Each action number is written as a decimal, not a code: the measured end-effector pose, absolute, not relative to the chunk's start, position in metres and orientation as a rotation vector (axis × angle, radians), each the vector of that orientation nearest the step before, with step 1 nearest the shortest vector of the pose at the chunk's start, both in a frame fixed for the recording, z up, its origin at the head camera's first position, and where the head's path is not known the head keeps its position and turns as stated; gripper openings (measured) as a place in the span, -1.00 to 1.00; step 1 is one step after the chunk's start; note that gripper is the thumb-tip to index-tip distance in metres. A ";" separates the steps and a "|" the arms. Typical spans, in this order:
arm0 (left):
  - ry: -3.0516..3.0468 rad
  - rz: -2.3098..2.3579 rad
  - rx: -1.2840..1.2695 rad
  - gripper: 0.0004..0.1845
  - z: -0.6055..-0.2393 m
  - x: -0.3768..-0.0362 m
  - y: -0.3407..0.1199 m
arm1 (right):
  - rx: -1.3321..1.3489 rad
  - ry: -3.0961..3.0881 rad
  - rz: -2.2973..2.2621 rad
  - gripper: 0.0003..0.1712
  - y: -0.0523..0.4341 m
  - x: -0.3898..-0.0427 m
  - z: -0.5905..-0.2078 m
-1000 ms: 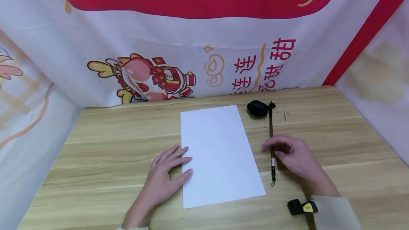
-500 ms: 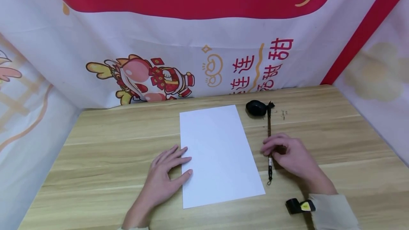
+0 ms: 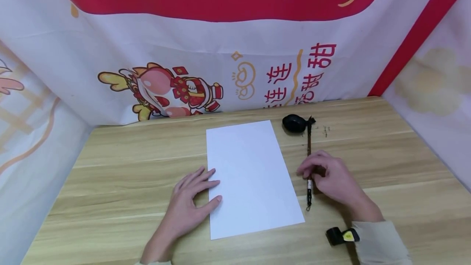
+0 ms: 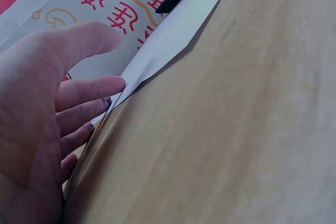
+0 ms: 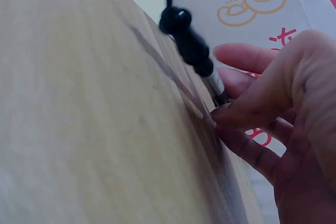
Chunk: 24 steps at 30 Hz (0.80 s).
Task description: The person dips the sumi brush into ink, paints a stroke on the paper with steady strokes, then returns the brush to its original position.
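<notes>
One brush (image 3: 309,162) pinched in right grip (image 3: 329,177); left grip (image 3: 189,203) flat on one sheet (image 3: 250,175).

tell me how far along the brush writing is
Set up looks done: the blank white paper lies flat on the table, and the ink dish sits beside it. In hand: the left hand presses the paper's edge while the right hand pinches the brush. Lifting it, inking and writing remain; no strokes show.
</notes>
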<state>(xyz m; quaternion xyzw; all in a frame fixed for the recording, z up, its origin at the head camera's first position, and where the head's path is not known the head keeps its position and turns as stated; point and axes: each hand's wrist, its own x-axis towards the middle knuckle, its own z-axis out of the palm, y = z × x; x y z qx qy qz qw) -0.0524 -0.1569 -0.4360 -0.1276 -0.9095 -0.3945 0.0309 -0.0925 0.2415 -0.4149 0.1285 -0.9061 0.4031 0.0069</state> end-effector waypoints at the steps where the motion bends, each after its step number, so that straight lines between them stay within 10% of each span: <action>1: -2.802 -1.216 -0.392 -0.58 -0.436 -0.052 -0.157 | 0.400 -2.817 1.296 -0.41 0.242 -0.093 -0.414; 24: -2.816 -1.213 -0.395 -0.55 -0.437 -0.053 -0.159 | 0.615 -2.300 1.566 -0.56 0.254 -0.082 -0.368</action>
